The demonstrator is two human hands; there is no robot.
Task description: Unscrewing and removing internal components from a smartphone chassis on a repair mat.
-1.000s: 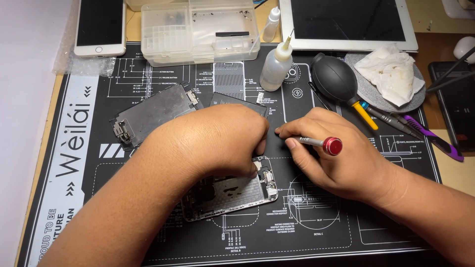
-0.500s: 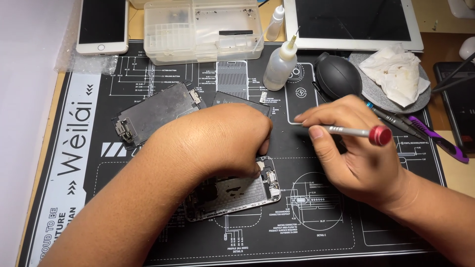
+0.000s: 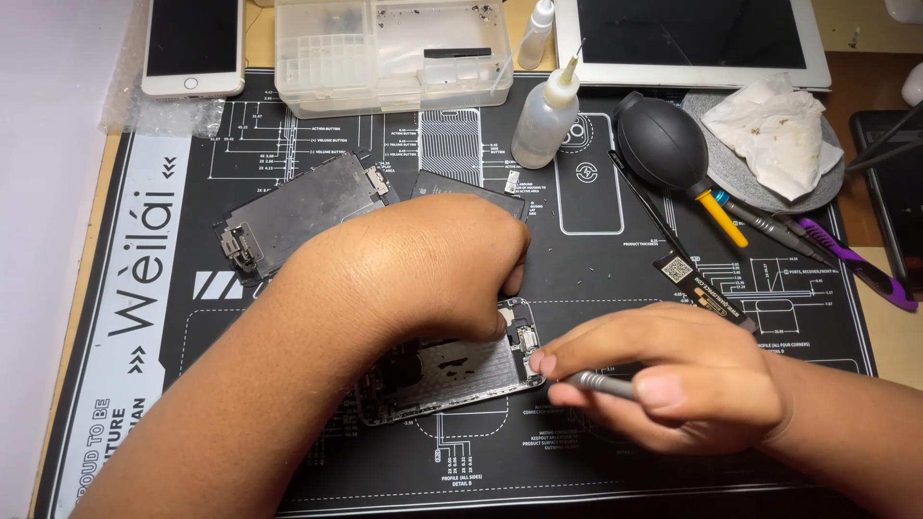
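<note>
Head view: left hand (image 3: pixel 423 264) lies flat, fingers pressed down on the opened silver phone chassis (image 3: pixel 452 370) at the black printed repair mat's (image 3: pixel 596 442) centre, steadying it. Right hand (image 3: pixel 673 380) fingers pinch a thin metal screwdriver (image 3: pixel 601 384), tip beside the chassis's right edge.

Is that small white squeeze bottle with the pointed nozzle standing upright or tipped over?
Upright. The white squeeze bottle stands on its base on the black work mat, nozzle pointing up, near the black rubber air blower.

Clear parts box (image 3: pixel 389 53), glue bottle (image 3: pixel 545 117), black air blower (image 3: pixel 663 146), crumpled tissue (image 3: pixel 775 135)
</note>
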